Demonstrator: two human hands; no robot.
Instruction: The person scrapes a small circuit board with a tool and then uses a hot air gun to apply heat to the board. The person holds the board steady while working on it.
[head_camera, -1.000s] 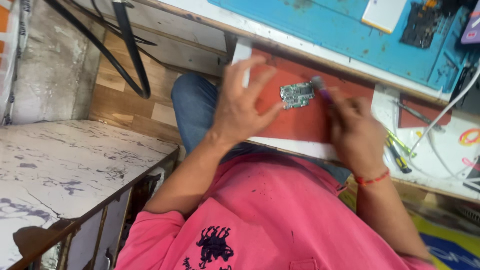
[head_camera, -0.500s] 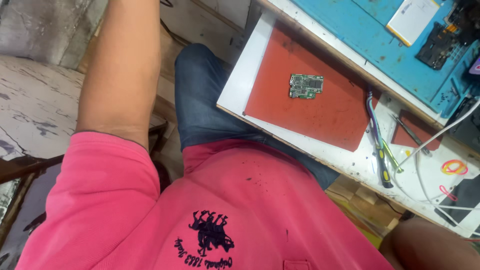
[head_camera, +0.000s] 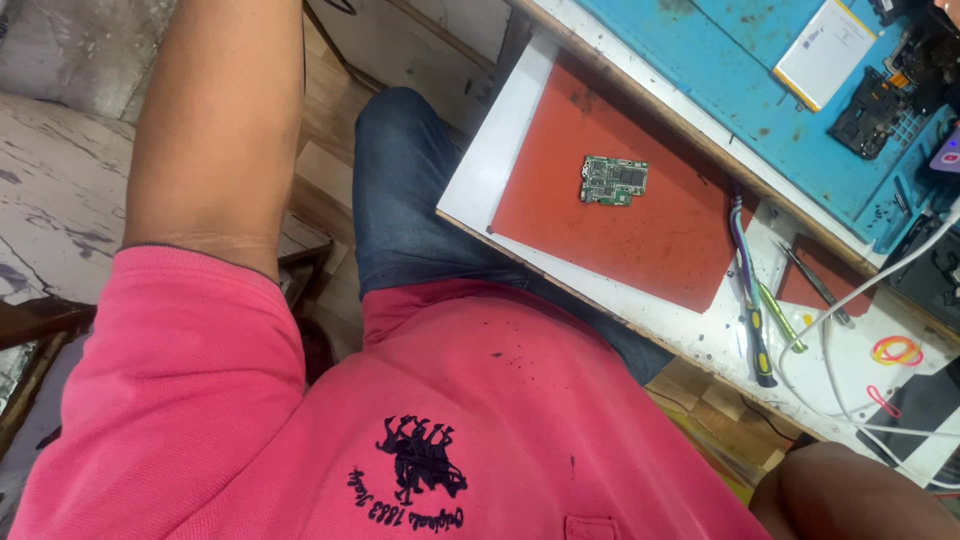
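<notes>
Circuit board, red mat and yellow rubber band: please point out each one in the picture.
circuit board (head_camera: 613, 180), head view, centre of the green board.
red mat (head_camera: 640, 240), head view, bare surface below the board.
yellow rubber band (head_camera: 897, 350), head view, on the loop.

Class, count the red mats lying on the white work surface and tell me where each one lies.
2. A large red mat under the green circuit board; a small red mat right of the screwdrivers, partly covered; others may be hidden.

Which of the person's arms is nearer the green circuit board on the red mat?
Hard to call. Neither hand shows. The left arm is raised at the frame's left, well away from the circuit board on the red mat. The right arm shows only at the bottom right corner, also well away.
</notes>
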